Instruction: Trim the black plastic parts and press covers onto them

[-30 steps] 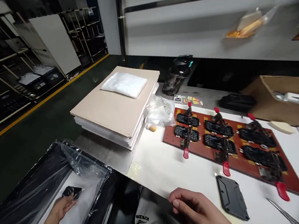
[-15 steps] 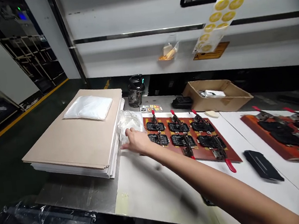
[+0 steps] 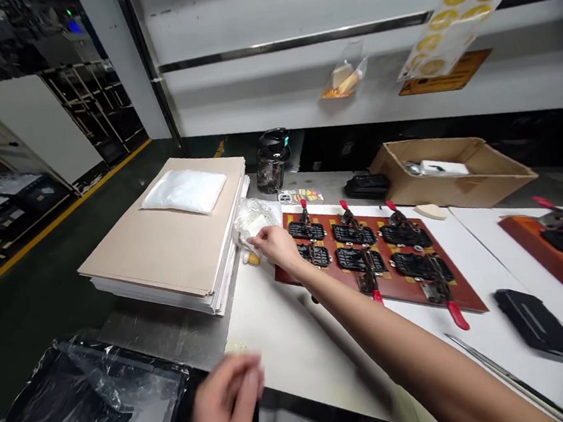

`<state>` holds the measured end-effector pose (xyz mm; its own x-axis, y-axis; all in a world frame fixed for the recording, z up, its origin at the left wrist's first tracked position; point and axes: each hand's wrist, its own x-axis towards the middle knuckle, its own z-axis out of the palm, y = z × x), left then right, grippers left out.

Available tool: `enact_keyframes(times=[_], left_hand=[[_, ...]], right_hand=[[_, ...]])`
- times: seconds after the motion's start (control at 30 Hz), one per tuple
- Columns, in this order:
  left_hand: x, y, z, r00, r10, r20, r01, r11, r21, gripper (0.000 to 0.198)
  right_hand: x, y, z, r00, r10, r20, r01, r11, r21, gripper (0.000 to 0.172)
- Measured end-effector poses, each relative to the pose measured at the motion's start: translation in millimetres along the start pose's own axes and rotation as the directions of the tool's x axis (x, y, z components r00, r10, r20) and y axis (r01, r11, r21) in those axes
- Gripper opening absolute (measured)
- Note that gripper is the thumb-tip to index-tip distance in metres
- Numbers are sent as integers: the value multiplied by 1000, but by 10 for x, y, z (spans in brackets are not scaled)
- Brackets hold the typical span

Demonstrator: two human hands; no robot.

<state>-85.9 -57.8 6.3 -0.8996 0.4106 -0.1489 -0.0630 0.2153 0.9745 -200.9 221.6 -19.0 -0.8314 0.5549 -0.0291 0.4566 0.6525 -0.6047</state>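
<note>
My right hand [image 3: 279,246] reaches across to a clear plastic bag [image 3: 259,213] with white contents. Thumb and forefinger are pinched together at the bag's near side; what lies between them is too small to make out. Just below these fingertips a small yellow-and-white object [image 3: 251,258] rests on the white work surface [image 3: 265,320]. My left hand [image 3: 226,405] is low at the front edge, fingers bent and smeared by motion. To the right of my right hand lies a red-brown fixture board [image 3: 328,270] bearing several black parts [image 3: 354,233] under red-handled toggle clamps [image 3: 457,315].
A stack of cardboard sheets [image 3: 149,245] carries a white packet [image 3: 185,191]. Behind stand a black jug [image 3: 270,162] and a cardboard box [image 3: 459,182]. A black case [image 3: 539,323] and metal tweezers [image 3: 505,375] lie right. A plastic-lined bin [image 3: 144,393] is front left.
My left hand has come into view at the bottom. My right hand's spread fingers have drawn together into a pinch at the bag. The view has shifted, showing the tweezers and more of the bin.
</note>
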Motion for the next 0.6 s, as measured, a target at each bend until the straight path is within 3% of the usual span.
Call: enact_keyframes(times=[0.07,0.1,0.2,0.27,0.43,0.6], left_hand=[[635,97,405,978,190,87,-196,978,69,35],[971,128,577,969,238,69,-243,967,73,35],[1807,113,926,955,295,37,-297,952,78,42],[2119,29,1044,951,306,37,-308,947,87,42],[2303,-150,1129,956,292,25,-292,943,161,36],[2331,-77,1132,965,261,-32,-245,935,257,32]], right_hand=[[45,34,-26,1000,-22,-1,22,999,28,34],[62,51,-50,999,-39,-3,39,999,39,34],[86,119,-172,997,-80,-1,80,995,67,29],[81,175,-272,993,-112,22,110,990,87,27],[19,289,-456,983,-176,60,173,983,60,21],[-18,342,-547,973,-213,86,214,977,-3,16]])
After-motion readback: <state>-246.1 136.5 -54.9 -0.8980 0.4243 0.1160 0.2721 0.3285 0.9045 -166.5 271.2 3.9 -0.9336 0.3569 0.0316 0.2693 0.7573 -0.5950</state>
